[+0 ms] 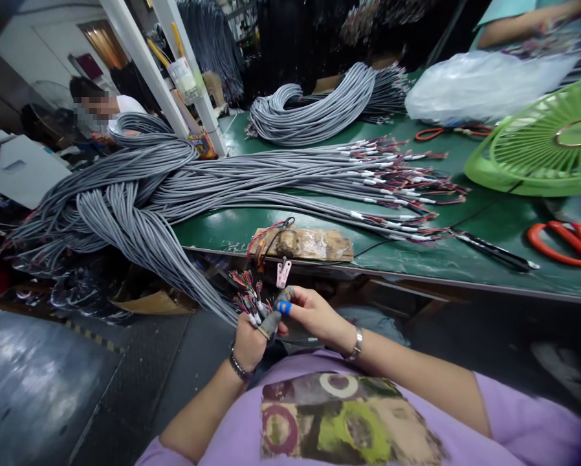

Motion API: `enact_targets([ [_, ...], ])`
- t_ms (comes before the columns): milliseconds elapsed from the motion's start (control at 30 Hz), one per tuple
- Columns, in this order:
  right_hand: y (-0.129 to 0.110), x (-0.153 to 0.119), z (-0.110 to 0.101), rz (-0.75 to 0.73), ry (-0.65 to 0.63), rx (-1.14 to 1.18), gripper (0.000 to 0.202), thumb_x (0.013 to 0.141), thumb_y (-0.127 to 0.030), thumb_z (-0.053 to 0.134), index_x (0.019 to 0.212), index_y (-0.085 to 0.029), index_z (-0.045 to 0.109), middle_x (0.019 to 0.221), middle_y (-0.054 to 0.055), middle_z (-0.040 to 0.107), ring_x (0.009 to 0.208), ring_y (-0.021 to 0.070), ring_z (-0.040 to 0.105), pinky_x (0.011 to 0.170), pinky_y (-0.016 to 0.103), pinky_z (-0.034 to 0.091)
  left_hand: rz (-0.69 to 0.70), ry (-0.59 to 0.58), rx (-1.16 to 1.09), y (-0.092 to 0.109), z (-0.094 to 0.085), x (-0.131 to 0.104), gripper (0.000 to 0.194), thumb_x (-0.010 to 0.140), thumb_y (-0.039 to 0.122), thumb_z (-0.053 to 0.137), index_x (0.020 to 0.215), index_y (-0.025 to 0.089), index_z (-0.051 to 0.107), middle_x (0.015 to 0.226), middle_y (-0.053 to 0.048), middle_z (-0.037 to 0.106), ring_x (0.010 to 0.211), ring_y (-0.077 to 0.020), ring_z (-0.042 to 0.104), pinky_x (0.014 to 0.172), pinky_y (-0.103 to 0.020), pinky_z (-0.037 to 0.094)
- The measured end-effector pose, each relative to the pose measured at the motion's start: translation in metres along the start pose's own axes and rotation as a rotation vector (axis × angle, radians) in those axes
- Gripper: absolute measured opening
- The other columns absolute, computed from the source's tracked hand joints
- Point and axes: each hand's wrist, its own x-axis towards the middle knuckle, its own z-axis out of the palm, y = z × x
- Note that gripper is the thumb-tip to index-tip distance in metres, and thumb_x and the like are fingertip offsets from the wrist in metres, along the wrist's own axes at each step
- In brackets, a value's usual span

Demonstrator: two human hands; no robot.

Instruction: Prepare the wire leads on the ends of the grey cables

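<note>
My left hand (pixel 250 342) is closed around a bunch of cable ends (pixel 248 294), whose thin red, green and dark wires fan out above the fist. White sleeves show at the base of those wires. A grey finger cover sits on my left thumb. My right hand (pixel 316 317) meets it at the thumb, its fingertips pinched together; what lies between them is too small to make out. Grey covering and blue tape wrap its fingers. Just above hangs a pale pink clip (pixel 283 273) at the table edge, beside a wooden block (pixel 319 244) with cords.
Long grey cables (pixel 252 171) with stripped ends lie across the green table (pixel 392 259). A coiled bundle (pixel 314 110), plastic bag (pixel 484 84), green fan (pixel 543 142), orange-handled scissors (pixel 562 243) and black-handled tool (pixel 494 251) lie around them. Co-workers sit at far left and top right.
</note>
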Motion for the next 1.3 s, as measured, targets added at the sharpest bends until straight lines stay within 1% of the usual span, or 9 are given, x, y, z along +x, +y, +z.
enact_targets([
  [133,0.002,0.004,0.001,0.027,-0.006,-0.010,0.030,0.074,-0.044,0.066,0.071,-0.021,0.047,0.049,-0.005,0.055,0.045,0.0112,0.050,0.050,0.026,0.039,-0.003,-0.001,0.052,0.005,-0.001,-0.002,0.032,0.077,0.041,0.065,0.058,0.016,0.069,0.056,-0.006,0.068,0.051,-0.0161,0.061,0.055,-0.027,0.048],
  [433,0.001,0.007,0.002,-0.014,0.089,-0.102,0.032,0.077,-0.048,0.062,0.074,-0.019,0.047,0.048,-0.004,0.057,0.046,0.0104,0.051,0.047,0.023,0.030,0.028,0.198,-0.079,-0.005,0.009,0.003,0.032,0.080,0.038,0.062,0.059,0.015,0.068,0.051,-0.003,0.065,0.049,-0.0148,0.060,0.053,-0.025,0.048],
  [600,0.003,0.008,-0.001,0.011,0.220,-0.102,0.037,0.068,-0.048,0.071,0.068,-0.017,0.050,0.050,-0.005,0.054,0.047,0.0083,0.045,0.048,0.023,0.032,0.038,0.229,-0.163,-0.006,0.013,0.007,0.033,0.079,0.038,0.063,0.056,0.014,0.065,0.048,-0.002,0.062,0.045,-0.0133,0.058,0.050,-0.024,0.048],
  [733,0.008,0.005,-0.012,0.025,0.249,-0.015,0.037,0.065,-0.046,0.074,0.066,-0.016,0.054,0.054,-0.005,0.051,0.048,0.0065,0.041,0.050,0.022,0.034,0.005,0.248,-0.189,-0.005,0.012,0.008,0.032,0.076,0.040,0.066,0.056,0.014,0.064,0.047,-0.001,0.060,0.044,-0.0125,0.057,0.047,-0.023,0.046],
  [900,0.004,0.011,-0.030,0.129,0.316,0.213,0.038,0.076,-0.053,0.063,0.072,-0.016,0.058,0.065,0.000,0.058,0.050,0.0072,0.046,0.052,0.023,0.043,-0.029,0.186,-0.328,0.001,0.008,0.009,0.026,0.072,0.038,0.070,0.065,0.014,0.065,0.047,0.001,0.059,0.041,-0.0105,0.055,0.043,-0.021,0.044],
  [1000,-0.006,0.023,-0.033,0.229,0.272,0.334,0.041,0.086,-0.053,0.051,0.075,-0.015,0.062,0.069,0.003,0.061,0.053,0.0083,0.051,0.052,0.022,0.045,-0.022,0.127,-0.369,0.007,0.009,0.011,0.026,0.070,0.038,0.072,0.064,0.013,0.065,0.046,0.002,0.058,0.040,-0.0099,0.053,0.042,-0.021,0.043],
  [1067,-0.011,0.031,-0.031,0.247,0.210,0.376,0.043,0.089,-0.051,0.046,0.077,-0.014,0.064,0.068,0.003,0.062,0.054,0.0089,0.053,0.052,0.021,0.046,-0.014,0.097,-0.368,0.010,0.011,0.013,0.027,0.071,0.037,0.071,0.062,0.013,0.063,0.046,0.002,0.058,0.039,-0.0095,0.052,0.041,-0.021,0.043],
  [1167,-0.015,0.038,-0.027,0.224,0.168,0.415,0.039,0.088,-0.048,0.051,0.079,-0.014,0.066,0.065,0.003,0.061,0.056,0.0098,0.055,0.053,0.021,0.047,-0.010,0.080,-0.360,0.010,0.016,0.018,0.027,0.072,0.035,0.071,0.059,0.013,0.062,0.046,0.002,0.057,0.039,-0.0093,0.052,0.041,-0.021,0.043],
  [1300,-0.012,0.041,-0.024,0.173,0.181,0.453,0.035,0.080,-0.048,0.063,0.072,-0.013,0.065,0.060,0.001,0.060,0.053,0.0089,0.054,0.052,0.020,0.046,-0.015,0.058,-0.365,0.006,0.020,0.024,0.026,0.072,0.034,0.071,0.060,0.013,0.062,0.046,0.002,0.058,0.039,-0.0097,0.052,0.041,-0.022,0.046],
])
